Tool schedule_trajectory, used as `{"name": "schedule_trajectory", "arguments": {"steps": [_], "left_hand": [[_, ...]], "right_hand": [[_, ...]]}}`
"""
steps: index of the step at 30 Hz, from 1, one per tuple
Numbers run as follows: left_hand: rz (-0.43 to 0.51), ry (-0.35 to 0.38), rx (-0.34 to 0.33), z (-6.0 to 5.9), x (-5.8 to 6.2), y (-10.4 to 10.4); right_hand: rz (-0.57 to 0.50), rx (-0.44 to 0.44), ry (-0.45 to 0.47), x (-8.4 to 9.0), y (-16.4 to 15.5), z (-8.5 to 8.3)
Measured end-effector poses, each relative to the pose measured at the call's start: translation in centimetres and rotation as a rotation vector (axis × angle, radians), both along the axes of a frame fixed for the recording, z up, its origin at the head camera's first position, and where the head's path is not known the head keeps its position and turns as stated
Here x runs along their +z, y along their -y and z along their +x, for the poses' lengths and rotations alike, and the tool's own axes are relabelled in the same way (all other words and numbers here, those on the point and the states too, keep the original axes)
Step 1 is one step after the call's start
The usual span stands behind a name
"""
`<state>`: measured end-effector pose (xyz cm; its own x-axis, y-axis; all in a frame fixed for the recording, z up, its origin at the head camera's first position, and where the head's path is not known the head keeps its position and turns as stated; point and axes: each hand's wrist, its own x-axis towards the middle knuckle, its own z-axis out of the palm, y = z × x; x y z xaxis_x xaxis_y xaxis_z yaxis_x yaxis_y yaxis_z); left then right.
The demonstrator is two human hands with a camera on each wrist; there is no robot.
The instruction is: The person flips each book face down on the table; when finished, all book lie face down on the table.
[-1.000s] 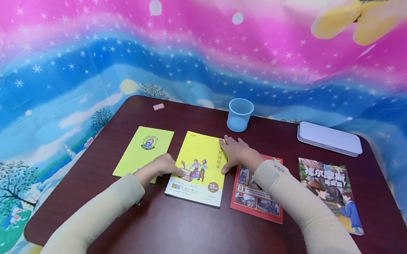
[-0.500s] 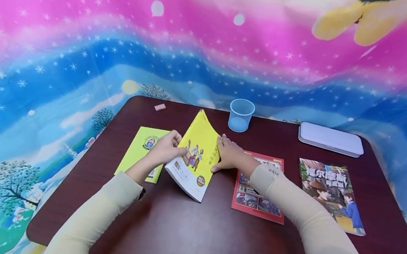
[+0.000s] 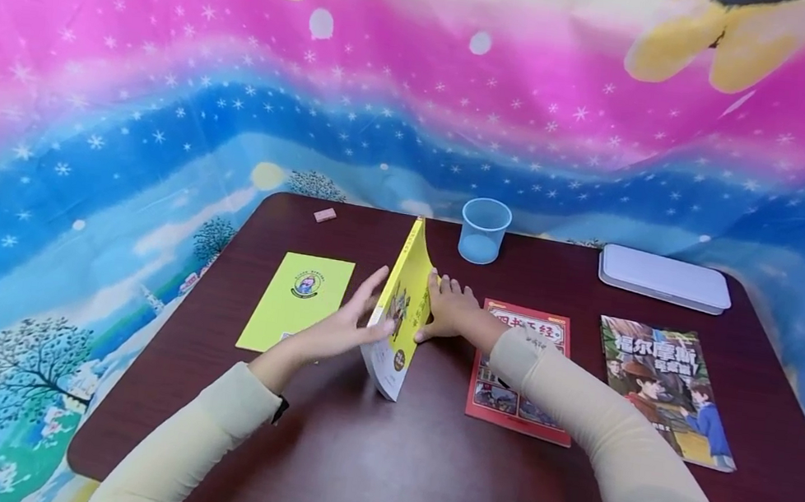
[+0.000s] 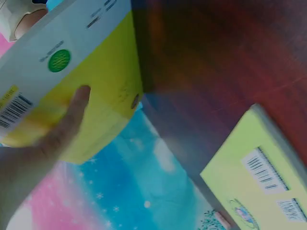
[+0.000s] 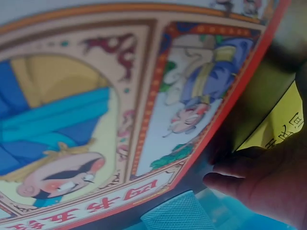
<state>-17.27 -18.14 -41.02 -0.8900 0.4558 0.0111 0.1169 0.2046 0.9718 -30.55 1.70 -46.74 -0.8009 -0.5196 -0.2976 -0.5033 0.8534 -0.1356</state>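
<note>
Yellow paperback storybook (image 3: 405, 309) stands on edge near the middle of the dark red-brown bench (image 3: 379, 455), tipped up almost vertical between both hands. My left hand (image 3: 341, 328) is against its back cover with straight, spread fingers (image 4: 72, 115); in the left wrist view I see the thumb laid flat on the yellow back near the barcode. My right hand (image 3: 451, 310) is flat against the front cover side, fingers (image 5: 230, 179) straight and close together, resting on the bench by the book's lower edge. Neither hand curls round the book, it's just sandwiched. Just right of the right hand lies a red-bordered picture book (image 3: 519, 368), flat, forearm crossing over it; the right wrist view is filled with its cartoon cover. Further right I see a flat detective comic book with a dark cover (image 3: 663, 388). Left of the standing book lies a thin lime-green booklet (image 3: 298, 301), near but apart. At the bench's far edge: translucent blue plastic cup (image 3: 484, 229) upright, white flat rectangular case (image 3: 664, 278) to its right, small pink eraser (image 3: 324, 215) at far left.
</note>
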Motion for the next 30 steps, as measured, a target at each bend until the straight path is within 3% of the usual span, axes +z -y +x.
{"name": "schedule_trajectory", "arguments": {"steps": [3, 5, 10, 19, 24, 27, 30], "left_hand": [[0.027, -0.028, -0.112, 0.5, -0.8, -0.2], [0.034, -0.049, -0.132, 0.9, -1.0, -0.6], [-0.011, -0.125, -0.089, 1.4, -0.9, -1.3], [-0.123, -0.242, -0.111, -0.2, -2.6, -2.4], [-0.156, -0.267, -0.076, -0.3, -3.1, -2.9], [-0.203, -0.303, -0.052, -0.1, -3.7, -2.9], [-0.275, -0.341, -0.029, 0.1, -4.2, -2.8]], "right_hand": [[0.002, -0.004, -0.005, -0.3, -0.2, 0.1], [0.004, -0.007, 0.001, -0.5, -0.2, 0.2], [0.01, -0.004, 0.001, -0.8, -0.4, 0.1], [-0.072, 0.04, -0.015, -1.0, -0.5, -0.2], [-0.101, 0.057, -0.024, -0.8, -0.8, -0.5], [-0.203, 0.033, -0.002, -0.3, -1.0, -0.9], [-0.36, -0.026, -0.036, 0.3, -1.4, -1.4]]}}
